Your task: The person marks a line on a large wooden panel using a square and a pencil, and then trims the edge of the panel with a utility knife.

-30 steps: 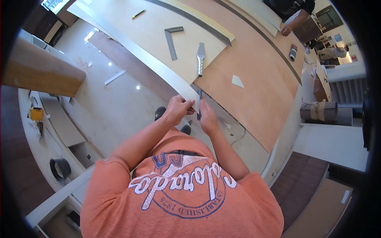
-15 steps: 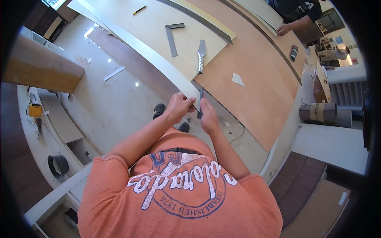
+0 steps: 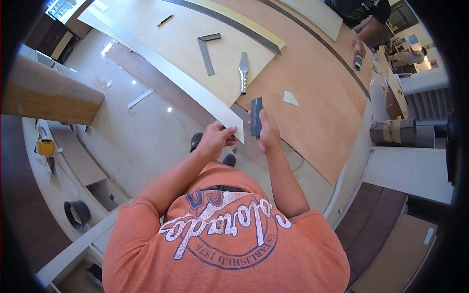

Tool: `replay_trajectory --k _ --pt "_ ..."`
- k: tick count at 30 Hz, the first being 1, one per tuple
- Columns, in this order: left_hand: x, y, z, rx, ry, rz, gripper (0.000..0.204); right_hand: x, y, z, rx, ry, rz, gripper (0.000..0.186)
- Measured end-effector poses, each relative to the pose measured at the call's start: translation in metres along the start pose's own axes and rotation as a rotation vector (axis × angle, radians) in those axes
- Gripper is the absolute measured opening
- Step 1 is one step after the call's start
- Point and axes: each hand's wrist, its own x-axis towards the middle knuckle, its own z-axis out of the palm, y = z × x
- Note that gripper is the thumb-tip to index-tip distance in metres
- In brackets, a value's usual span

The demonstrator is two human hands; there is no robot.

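A long white strip (image 3: 190, 91) runs from the far left of the worktable to its mitred near end. My left hand (image 3: 216, 140) pinches that end between thumb and fingers. In my right hand (image 3: 268, 131) a dark grey sanding block (image 3: 256, 116) stands upright, a small gap to the right of the strip's tip. Beyond my hands lie a scraper (image 3: 244, 73) with a shiny handle, an angle square (image 3: 207, 51) and a yellow pencil (image 3: 165, 20). A small white offcut (image 3: 290, 98) is on the brown board (image 3: 317, 127).
At the far right, a co-worker's hand (image 3: 359, 48) is on a dark can-shaped object (image 3: 358, 62). A dark metal strip (image 3: 229, 27) lies across the table. A wooden-edged panel (image 3: 53, 93) juts in at left, above a floor with a loose white offcut (image 3: 140, 98).
My right hand has drawn the sanding block off the strip's end and turned its broad face up. The co-worker's hand has moved from the pale panel to the can-shaped object.
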Motion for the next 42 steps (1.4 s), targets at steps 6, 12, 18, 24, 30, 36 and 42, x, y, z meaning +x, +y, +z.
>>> replay_trajectory --k 6,12,18,24,30,36,42 --pt "0.002 0.005 0.005 -0.066 0.052 0.006 0.022 -0.030 0.023 0.002 0.151 -0.120 0.011 0.050" --pt "0.016 0.001 0.003 -0.056 0.134 0.053 0.022 -0.061 0.007 0.019 -0.472 -0.119 -0.083 0.050" --pt "0.010 -0.003 0.017 0.093 0.111 0.039 0.023 -0.018 0.027 0.001 -0.303 -0.172 -0.167 0.051" --pt "0.019 -0.003 0.008 0.024 0.110 0.072 0.024 -0.071 0.028 0.007 -0.520 -0.063 -0.136 0.045" --pt "0.012 0.009 0.010 0.076 0.148 0.083 0.022 -0.034 0.013 0.007 0.118 -0.199 0.107 0.039" --pt "0.004 0.012 0.021 0.181 0.105 0.050 0.025 -0.015 0.071 -0.047 0.708 -0.364 0.123 0.041" --pt "0.011 0.009 0.006 0.128 0.098 0.092 0.031 -0.079 0.001 0.024 0.568 -0.045 0.232 0.036"
